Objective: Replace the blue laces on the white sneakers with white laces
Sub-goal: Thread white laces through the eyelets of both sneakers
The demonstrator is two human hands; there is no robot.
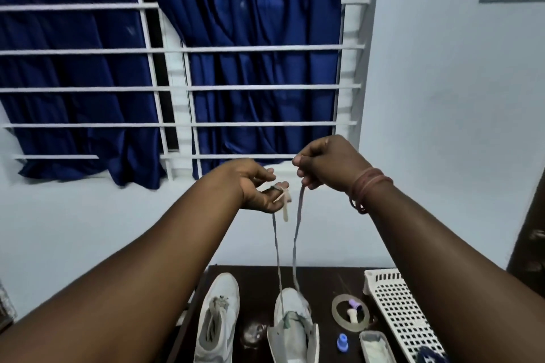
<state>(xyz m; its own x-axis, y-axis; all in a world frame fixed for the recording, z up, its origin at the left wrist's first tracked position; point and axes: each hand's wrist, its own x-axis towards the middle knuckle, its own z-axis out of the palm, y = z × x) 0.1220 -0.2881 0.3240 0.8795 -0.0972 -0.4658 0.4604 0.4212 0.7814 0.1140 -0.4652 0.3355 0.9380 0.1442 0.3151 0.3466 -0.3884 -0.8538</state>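
Two white sneakers stand on a dark table at the bottom of the head view. The left sneaker (218, 321) has a pale lace in it. From the right sneaker (295, 324) two strands of a blue-grey lace (295, 233) rise high above the table. My left hand (259, 186) holds one strand, wound over its fingers with the pale tip hanging down. My right hand (324, 165) is closed on the other strand near its end. Both hands are raised in front of the window.
The dark table (259, 280) carries a clear tape roll (351, 311) with small spools inside, a blue cap (342, 342), a small open case (376, 348) and a white perforated basket (401, 309) at the right. A barred window with blue curtains (236, 68) lies behind.
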